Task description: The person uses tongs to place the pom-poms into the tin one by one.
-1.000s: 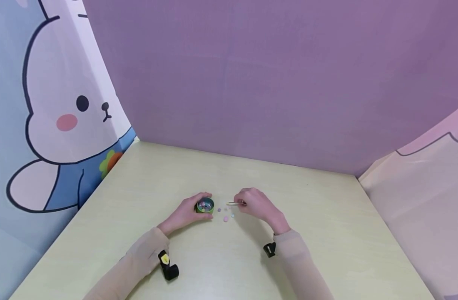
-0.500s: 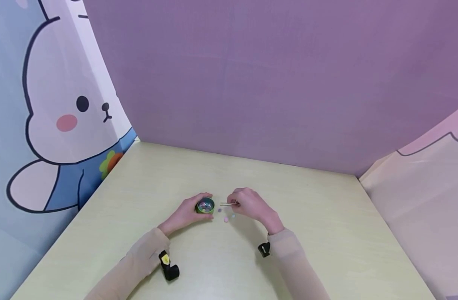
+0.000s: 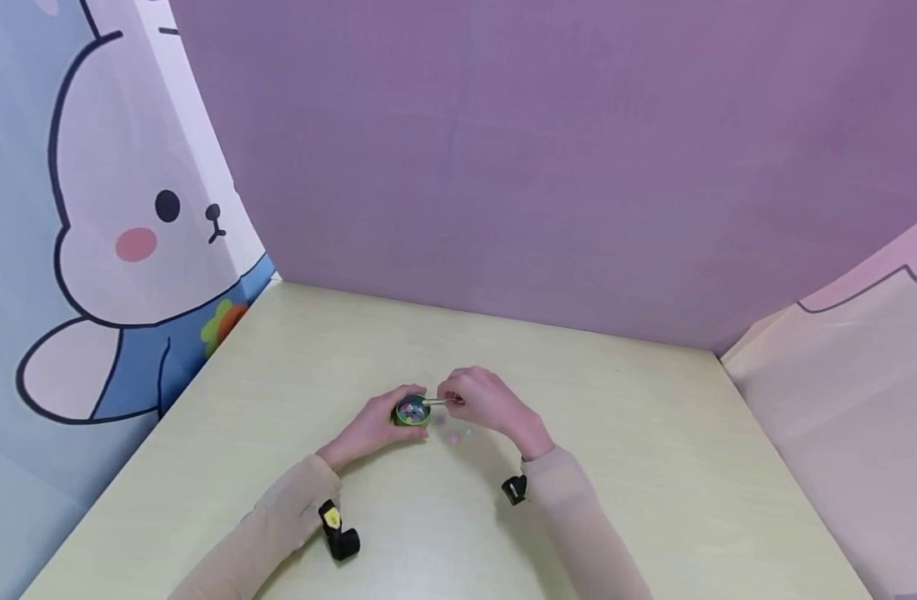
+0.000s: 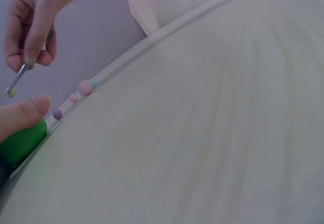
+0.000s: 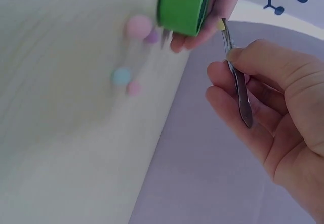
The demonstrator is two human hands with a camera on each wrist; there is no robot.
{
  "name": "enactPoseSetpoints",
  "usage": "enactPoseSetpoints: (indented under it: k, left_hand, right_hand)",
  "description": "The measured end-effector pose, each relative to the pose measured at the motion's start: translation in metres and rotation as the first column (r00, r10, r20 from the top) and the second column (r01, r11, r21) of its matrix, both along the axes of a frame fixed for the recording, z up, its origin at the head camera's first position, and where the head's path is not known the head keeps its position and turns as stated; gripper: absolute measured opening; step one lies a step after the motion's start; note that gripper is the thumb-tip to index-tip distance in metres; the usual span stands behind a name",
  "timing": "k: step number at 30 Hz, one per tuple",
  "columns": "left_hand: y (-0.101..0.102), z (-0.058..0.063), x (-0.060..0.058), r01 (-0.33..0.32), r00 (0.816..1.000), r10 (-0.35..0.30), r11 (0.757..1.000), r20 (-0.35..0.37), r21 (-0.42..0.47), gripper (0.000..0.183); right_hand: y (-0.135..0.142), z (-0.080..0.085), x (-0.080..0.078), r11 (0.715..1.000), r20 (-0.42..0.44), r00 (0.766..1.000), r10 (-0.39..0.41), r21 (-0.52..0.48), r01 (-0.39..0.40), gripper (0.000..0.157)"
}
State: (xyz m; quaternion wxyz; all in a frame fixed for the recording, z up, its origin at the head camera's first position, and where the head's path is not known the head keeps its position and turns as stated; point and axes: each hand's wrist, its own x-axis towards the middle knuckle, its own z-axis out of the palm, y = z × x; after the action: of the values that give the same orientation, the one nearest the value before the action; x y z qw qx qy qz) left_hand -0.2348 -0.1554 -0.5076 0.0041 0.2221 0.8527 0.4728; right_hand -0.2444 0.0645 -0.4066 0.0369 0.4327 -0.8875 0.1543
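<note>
In the head view my left hand [image 3: 376,427] grips a small round green tin [image 3: 411,424] from the left, thumb and fingers around its side. Small coloured balls lie inside it. My right hand [image 3: 492,408] pinches metal tweezers [image 5: 242,95] between thumb and fingers. A tiny yellow ball [image 5: 220,25] sits between the tweezer tips, which overlap the tin's right rim in the head view. In the left wrist view the ball hangs just above the left thumb [image 4: 30,110].
On the pale table [image 3: 616,483], right of the tin, lie a large pink ball [image 5: 138,27], a purple ball [image 5: 151,36], a light blue ball [image 5: 121,76] and a small pink ball [image 5: 133,88]. A purple backdrop [image 3: 503,167] rises behind the table.
My right hand has moved left with the tweezers, from over the loose balls to the tin's rim. The left hand and the tin have stayed in place.
</note>
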Motion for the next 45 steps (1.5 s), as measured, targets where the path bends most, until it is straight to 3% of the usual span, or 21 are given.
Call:
enactPoseSetpoints:
  k: [5, 15, 25, 32, 45]
  left_hand:
    - [0.001, 0.000, 0.001, 0.014, 1.000, -0.014, 1.000, 0.000, 0.011, 0.071]
    - [0.001, 0.001, 0.000, 0.030, 0.999, -0.030, 0.999, 0.010, 0.025, 0.068]
    - [-0.001, 0.003, 0.002, 0.012, 1.000, -0.012, 1.000, 0.018, 0.009, 0.072]
    - [-0.003, 0.002, 0.002, 0.006, 1.000, -0.007, 1.000, 0.021, 0.006, 0.075]
    - [-0.004, 0.002, 0.000, 0.002, 1.000, -0.002, 1.000, 0.019, -0.011, 0.073]
  right_hand:
    - [-0.010, 0.003, 0.001, 1.000, 0.008, 1.000, 0.030, 0.008, -0.030, 0.020]
    - [-0.012, 0.001, 0.002, 1.000, 0.028, 0.999, 0.018, -0.002, -0.017, 0.020]
    - [-0.012, -0.001, 0.002, 1.000, 0.022, 1.000, 0.013, 0.002, -0.014, 0.019]
    - [-0.005, -0.001, 0.003, 1.000, 0.026, 1.000, -0.017, 0.014, 0.016, 0.022]
    - [0.023, -0.009, 0.008, 0.997, 0.005, 0.997, -0.073, 0.022, 0.073, 0.013]
